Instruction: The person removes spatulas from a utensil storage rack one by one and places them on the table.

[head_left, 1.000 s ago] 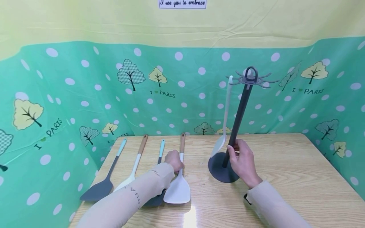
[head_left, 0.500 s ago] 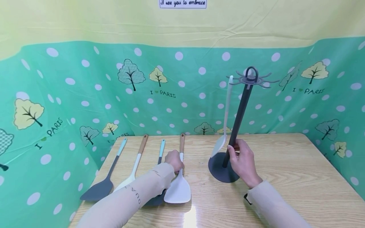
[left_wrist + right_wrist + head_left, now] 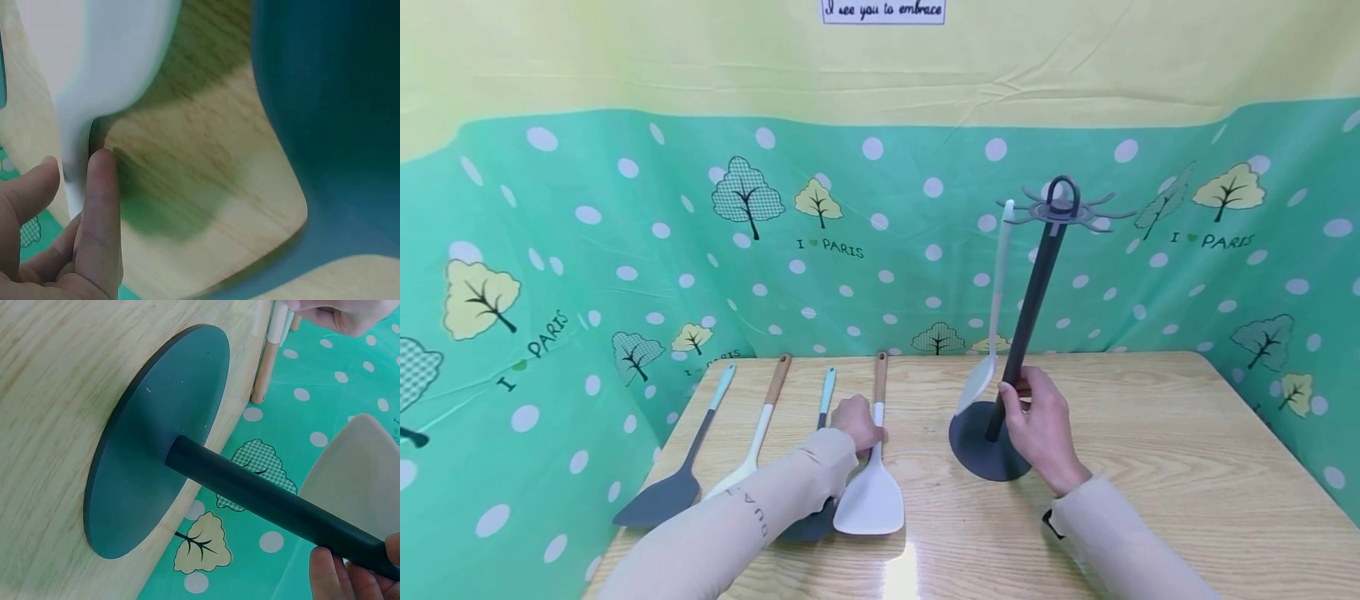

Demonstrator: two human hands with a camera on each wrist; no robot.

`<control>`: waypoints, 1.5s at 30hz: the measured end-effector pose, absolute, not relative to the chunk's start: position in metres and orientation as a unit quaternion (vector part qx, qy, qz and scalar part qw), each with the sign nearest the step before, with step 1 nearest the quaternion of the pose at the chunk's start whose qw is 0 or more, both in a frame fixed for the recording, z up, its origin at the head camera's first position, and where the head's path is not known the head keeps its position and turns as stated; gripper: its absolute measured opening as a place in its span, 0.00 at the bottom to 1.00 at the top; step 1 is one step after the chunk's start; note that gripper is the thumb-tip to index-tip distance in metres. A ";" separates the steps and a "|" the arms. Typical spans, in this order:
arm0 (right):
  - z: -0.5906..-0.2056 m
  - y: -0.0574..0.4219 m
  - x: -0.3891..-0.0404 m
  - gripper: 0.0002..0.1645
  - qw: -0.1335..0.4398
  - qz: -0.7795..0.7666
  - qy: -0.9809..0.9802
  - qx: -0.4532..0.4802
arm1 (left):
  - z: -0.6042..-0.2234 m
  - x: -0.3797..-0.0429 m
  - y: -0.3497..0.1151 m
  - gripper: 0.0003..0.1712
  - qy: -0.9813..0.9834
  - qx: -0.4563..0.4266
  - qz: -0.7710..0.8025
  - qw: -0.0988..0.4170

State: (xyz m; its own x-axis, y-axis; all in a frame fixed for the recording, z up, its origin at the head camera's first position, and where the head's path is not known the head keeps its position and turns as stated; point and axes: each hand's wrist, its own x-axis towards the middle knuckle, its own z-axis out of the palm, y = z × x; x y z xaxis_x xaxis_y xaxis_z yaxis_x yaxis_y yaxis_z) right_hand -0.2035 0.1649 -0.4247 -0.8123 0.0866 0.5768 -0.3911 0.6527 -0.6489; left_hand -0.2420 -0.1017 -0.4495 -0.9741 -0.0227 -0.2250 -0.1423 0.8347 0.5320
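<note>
In the head view my left hand (image 3: 856,423) pinches the neck of a white spatula (image 3: 871,500) with a brown handle end. The left wrist view shows the thumb and fingers on either side of that white neck (image 3: 74,150). Beside it lies a dark grey spatula (image 3: 827,392) with a mint handle end, its middle covered by my left sleeve. My right hand (image 3: 1037,425) grips the post of a black utensil stand (image 3: 1036,292), fingers and thumb around it. From one of the stand's hooks hangs a pale utensil (image 3: 977,385) with a broad head; its exact kind is unclear.
Farther left lie a white spatula (image 3: 758,429) with a brown handle end and a dark grey spatula (image 3: 662,498) with a mint one. All rest on a wooden table (image 3: 1180,450). A green dotted cloth (image 3: 917,250) hangs behind and along the sides.
</note>
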 end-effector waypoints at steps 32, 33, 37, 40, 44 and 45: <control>-0.424 0.164 -0.203 0.10 0.286 0.410 -0.862 0.083 | -0.374 -0.244 -0.081 0.14 0.933 0.064 0.348 0.062; -0.424 0.164 -0.203 0.10 0.286 0.409 -0.862 0.083 | -0.372 -0.244 -0.079 0.14 0.931 0.073 0.352 0.057; -0.424 0.164 -0.203 0.10 0.288 0.408 -0.862 0.084 | -0.367 -0.240 -0.070 0.14 0.923 0.098 0.369 0.050; -0.423 0.164 -0.203 0.10 0.289 0.408 -0.862 0.084 | -0.365 -0.237 -0.063 0.15 0.915 0.107 0.386 0.048; -0.424 0.164 -0.203 0.09 0.288 0.408 -0.862 0.084 | -0.361 -0.236 -0.053 0.16 0.901 0.121 0.416 0.033; -0.424 0.164 -0.203 0.09 0.287 0.408 -0.862 0.084 | -0.360 -0.236 -0.051 0.16 0.897 0.128 0.422 0.026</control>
State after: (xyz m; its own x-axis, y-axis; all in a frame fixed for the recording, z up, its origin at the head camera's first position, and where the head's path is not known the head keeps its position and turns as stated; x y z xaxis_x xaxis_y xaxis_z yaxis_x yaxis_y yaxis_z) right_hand -0.2029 0.1637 -0.4238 -0.8209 0.0905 0.5638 -0.3788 0.6525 -0.6563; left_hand -0.2364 -0.0508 -0.3605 -0.9659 0.2514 0.0615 0.2079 0.6119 0.7632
